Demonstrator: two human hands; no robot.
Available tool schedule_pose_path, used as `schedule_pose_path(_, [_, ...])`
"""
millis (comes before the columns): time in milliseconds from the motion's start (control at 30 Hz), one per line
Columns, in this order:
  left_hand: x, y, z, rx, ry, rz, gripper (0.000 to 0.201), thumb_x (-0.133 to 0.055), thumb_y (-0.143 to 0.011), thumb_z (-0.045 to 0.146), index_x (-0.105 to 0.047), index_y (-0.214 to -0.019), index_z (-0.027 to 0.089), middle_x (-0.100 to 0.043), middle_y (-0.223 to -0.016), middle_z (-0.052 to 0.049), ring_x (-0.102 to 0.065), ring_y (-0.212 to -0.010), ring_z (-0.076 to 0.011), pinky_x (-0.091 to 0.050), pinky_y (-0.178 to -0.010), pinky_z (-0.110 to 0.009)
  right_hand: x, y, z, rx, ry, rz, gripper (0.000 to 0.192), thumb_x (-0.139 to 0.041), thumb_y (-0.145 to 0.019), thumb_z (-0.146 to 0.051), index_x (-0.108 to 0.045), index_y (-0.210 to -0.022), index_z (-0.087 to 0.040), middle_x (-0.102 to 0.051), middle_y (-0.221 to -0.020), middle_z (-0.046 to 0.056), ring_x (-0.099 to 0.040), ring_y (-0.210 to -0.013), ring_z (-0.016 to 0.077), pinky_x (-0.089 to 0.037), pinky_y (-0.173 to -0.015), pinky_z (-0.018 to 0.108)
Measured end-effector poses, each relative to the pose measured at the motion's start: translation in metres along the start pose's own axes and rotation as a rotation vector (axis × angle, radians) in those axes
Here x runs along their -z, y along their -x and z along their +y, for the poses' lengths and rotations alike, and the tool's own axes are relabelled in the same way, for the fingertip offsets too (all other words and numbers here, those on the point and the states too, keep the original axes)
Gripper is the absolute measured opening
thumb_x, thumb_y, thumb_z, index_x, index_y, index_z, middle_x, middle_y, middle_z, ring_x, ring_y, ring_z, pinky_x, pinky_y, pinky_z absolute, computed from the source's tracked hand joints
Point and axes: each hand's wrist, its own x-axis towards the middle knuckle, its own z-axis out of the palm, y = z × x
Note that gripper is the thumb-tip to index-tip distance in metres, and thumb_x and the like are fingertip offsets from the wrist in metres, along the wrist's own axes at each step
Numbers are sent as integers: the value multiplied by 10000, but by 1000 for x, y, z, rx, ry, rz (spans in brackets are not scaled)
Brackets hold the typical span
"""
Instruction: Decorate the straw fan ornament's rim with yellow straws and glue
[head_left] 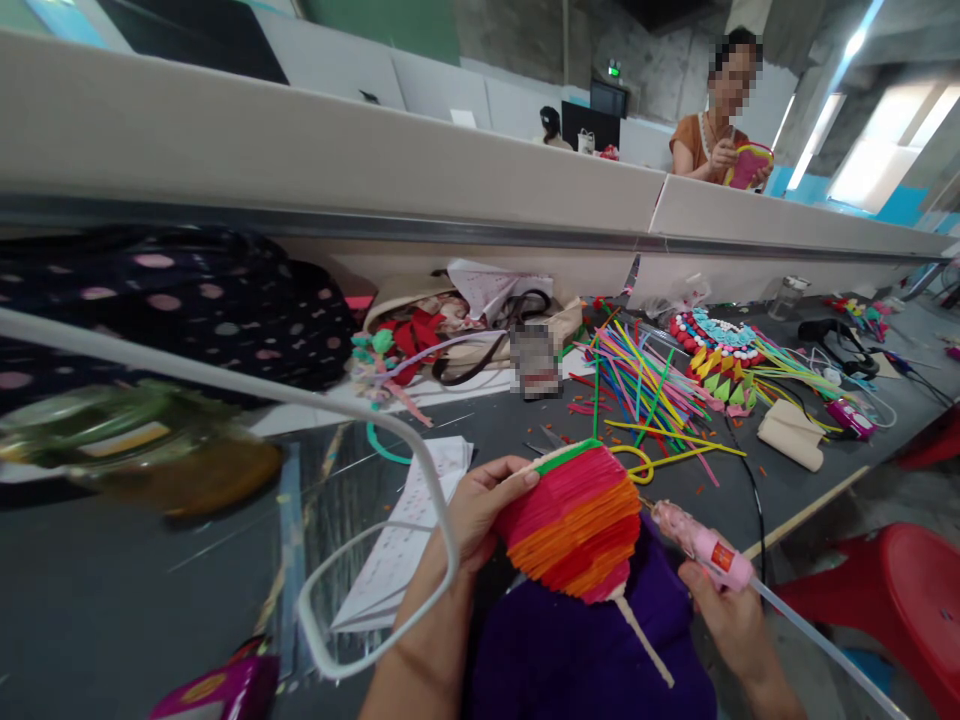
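Note:
My left hand pinches the upper left edge of a rounded fan. Pink, orange and red strips cover its face, a green strip lines the top edge, and a thin pale handle points down to the right. Closed around a pink hot glue gun is my right hand; a long translucent glue stick runs out of its back end. The gun's nozzle is close to the fan's right edge; I cannot tell whether they touch. Purple cloth lies below the fan.
Many coloured pipe cleaners lie beyond the fan, near a beaded piece. A white cable loops at the left, before a jar. Folded paper lies on the table. Red stools stand right. A person sits beyond the partition.

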Motion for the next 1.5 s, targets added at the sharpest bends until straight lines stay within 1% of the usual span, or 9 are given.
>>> schedule_pose_path(267, [2, -1, -3, 5, 21, -8, 317, -854, -475, 314, -598, -564, 149, -584, -486, 39, -472, -415, -73, -308, -424, -171, 2, 0, 5, -29, 7, -31, 331, -612, -812, -510, -747, -850, -210, -650, -516, 18, -682, -636, 234, -575, -621, 278])
schedule_pose_path(567, [6, -3, -5, 7, 42, -28, 312, -856, -503, 306, -605, -590, 143, -604, -504, 33, -494, -424, -73, -332, -432, -166, 0, 2, 3, -45, -5, -32, 387, -588, -837, -510, -732, -992, -187, -703, -609, 31, -691, -648, 225, -583, -656, 279])
schedule_pose_path(767, [7, -4, -6, 13, 59, -28, 313, -860, -501, 302, -610, -605, 145, -612, -511, 32, -507, -427, -77, -345, -433, -167, 3, 0, 4, 11, 20, -102, 374, -581, -857, -467, -716, -1068, -189, -747, -957, 94, -698, -901, 260, -562, -825, 298])
schedule_pose_path(900, [7, -4, -4, 23, 69, -20, 339, -869, -465, 317, -600, -580, 146, -610, -495, 34, -502, -413, -77, -340, -422, -166, 2, -1, 9, 35, -3, -122, 373, -572, -865, -453, -710, -1077, -179, -733, -1019, 104, -691, -918, 253, -538, -877, 307])
schedule_pose_path(1033, [5, -4, -3, 24, 74, -9, 353, -878, -436, 324, -603, -570, 148, -617, -492, 32, -508, -413, -80, -347, -424, -168, 3, 0, 10, 16, 21, -129, 355, -558, -879, -428, -704, -1066, -164, -741, -940, 97, -697, -766, 212, -553, -817, 290])
schedule_pose_path(1167, [4, -3, -2, 18, 73, -4, 357, -880, -424, 325, -604, -562, 146, -614, -485, 30, -502, -408, -80, -341, -417, -170, 3, 1, 8, 26, 36, -89, 365, -584, -851, -468, -725, -1006, -169, -741, -874, 96, -694, -813, 229, -550, -808, 284])
schedule_pose_path(1233, [4, -3, -2, 13, 76, -1, 355, -880, -423, 321, -605, -561, 145, -611, -483, 33, -497, -407, -77, -339, -417, -169, 3, 1, 7, 21, 34, -44, 380, -613, -820, -497, -734, -973, -170, -736, -788, 85, -694, -770, 232, -563, -737, 272])
schedule_pose_path(1367, [4, -3, -3, 19, 80, -6, 349, -880, -431, 316, -604, -562, 145, -611, -485, 33, -501, -410, -76, -342, -422, -167, 1, 3, 10, 12, 32, -8, 391, -633, -803, -504, -730, -956, -159, -666, -574, 32, -624, -533, 180, -533, -539, 231])
schedule_pose_path(1500, [5, -4, -3, 18, 82, -11, 349, -881, -432, 316, -607, -563, 145, -612, -484, 34, -503, -408, -74, -342, -422, -164, 0, 4, 11, -10, 44, -26, 433, -609, -812, -532, -726, -980, -150, -601, -487, 2, -559, -450, 155, -492, -468, 217])
